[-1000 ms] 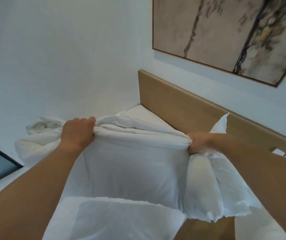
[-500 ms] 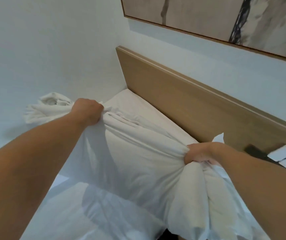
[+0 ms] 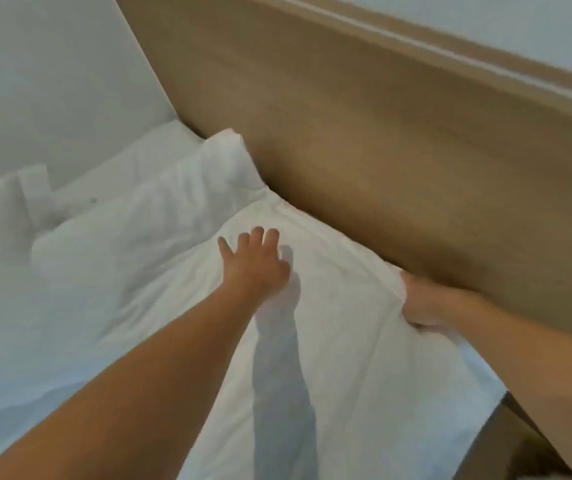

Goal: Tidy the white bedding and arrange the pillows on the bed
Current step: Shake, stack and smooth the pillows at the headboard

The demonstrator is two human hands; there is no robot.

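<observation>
A white pillow (image 3: 340,306) lies flat on the bed against the wooden headboard (image 3: 399,140). A second white pillow (image 3: 146,230) lies to its left, its far corner touching the headboard. My left hand (image 3: 255,263) is open with fingers spread, just over or on the top of the near pillow. At that pillow's right edge, by the headboard, my right hand (image 3: 423,299) grips the fabric; its fingers are partly hidden under the cloth. White bedding (image 3: 18,323) covers the mattress at the left.
A pale wall (image 3: 35,81) borders the bed on the far left. The headboard runs diagonally across the top right. A dark gap (image 3: 520,445) shows beyond the mattress corner at the lower right.
The pillow I held up by both ends now lies on the bed at the headboard. My left hand has let go and opened. The view has tilted down.
</observation>
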